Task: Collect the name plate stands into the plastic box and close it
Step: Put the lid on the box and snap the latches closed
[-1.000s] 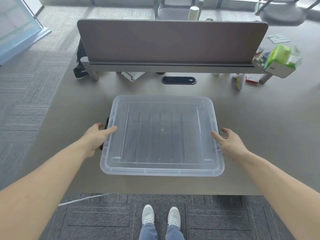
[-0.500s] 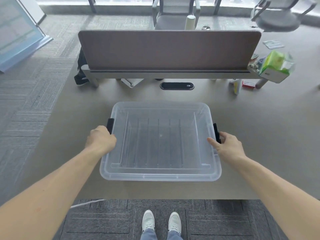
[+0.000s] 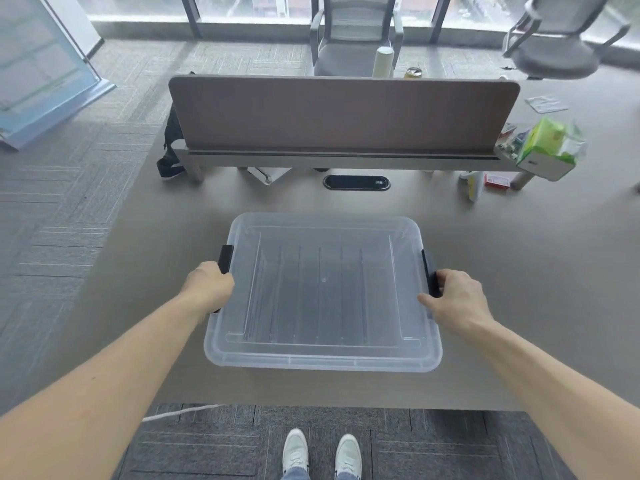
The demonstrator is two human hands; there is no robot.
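A clear plastic box (image 3: 322,355) with its translucent lid on lies flat on the grey desk, in front of me. A black clip latch (image 3: 225,258) sticks out on its left side and another black latch (image 3: 429,271) on its right side. My left hand (image 3: 209,289) is curled around the lower part of the left latch. My right hand (image 3: 457,299) grips the right latch, thumb on the lid edge. I cannot make out name plate stands; through the cloudy lid only ribs show.
A brown divider panel (image 3: 343,112) stands across the desk behind the box, with a black cable grommet (image 3: 356,182) before it. A green and white carton (image 3: 547,147), a tube and a small red box (image 3: 497,180) sit at the right. Office chairs stand beyond.
Both hands went from open beside the box to closed on its side latches. The black latches now stand out on both sides. My view tilted up a little.
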